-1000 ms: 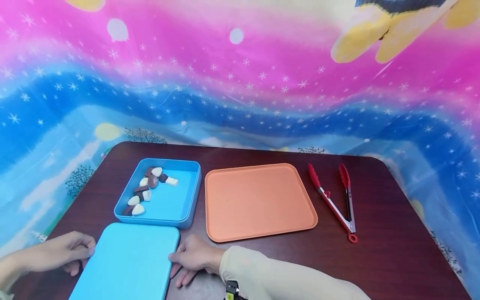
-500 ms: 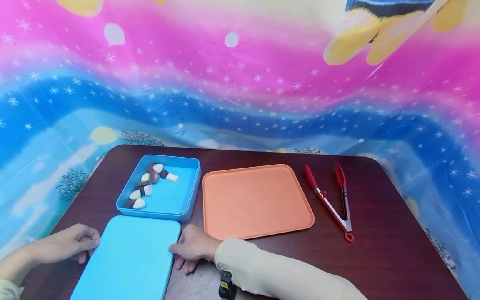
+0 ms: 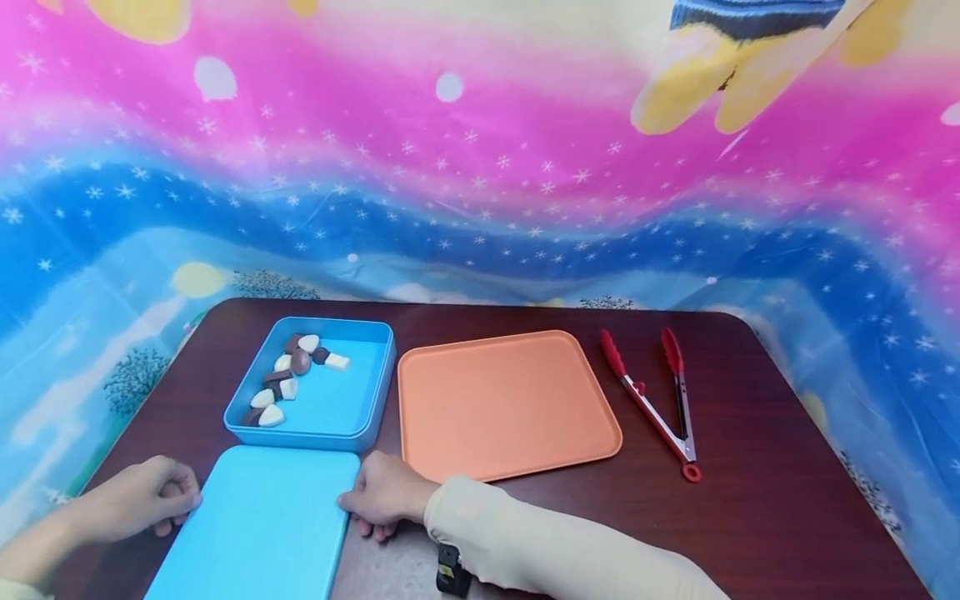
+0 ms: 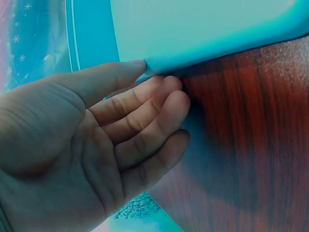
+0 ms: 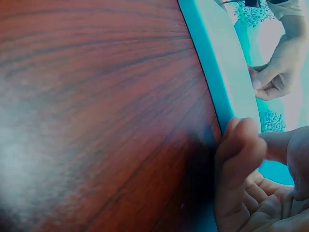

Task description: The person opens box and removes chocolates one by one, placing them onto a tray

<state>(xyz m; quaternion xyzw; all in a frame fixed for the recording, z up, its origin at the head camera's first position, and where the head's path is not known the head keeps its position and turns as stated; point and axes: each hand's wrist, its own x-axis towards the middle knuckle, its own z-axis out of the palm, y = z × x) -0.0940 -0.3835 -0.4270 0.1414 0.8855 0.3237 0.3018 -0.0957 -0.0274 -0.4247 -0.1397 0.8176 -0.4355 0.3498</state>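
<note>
A flat light-blue lid (image 3: 262, 525) lies on the table in front of the blue box. My left hand (image 3: 131, 504) is at its left edge, thumb and index fingertip pinching the rim, the other fingers loosely bent beside it. Along the opposite edge, my right hand (image 3: 390, 492) pinches the rim with thumb and fingertips, its remaining fingers curled near the tabletop. In the left wrist view the thumb tip meets the lid's side. Just behind the lid stands the open blue box (image 3: 378, 408), with several brown and white chocolates (image 3: 300, 361) grouped mostly at its left.
An orange rectangular tray (image 3: 510, 408) lies right of the box. Farther right, spread red-and-silver tongs (image 3: 656, 420) lie on the dark wooden table (image 3: 757, 467). A colourful patterned cloth (image 3: 480, 192) hangs behind and around the table.
The right hand's lower fingers have drawn in from a looser spread, and that hand sits slightly farther forward along the lid edge. The head view has shifted slightly; the lid stays beside the box.
</note>
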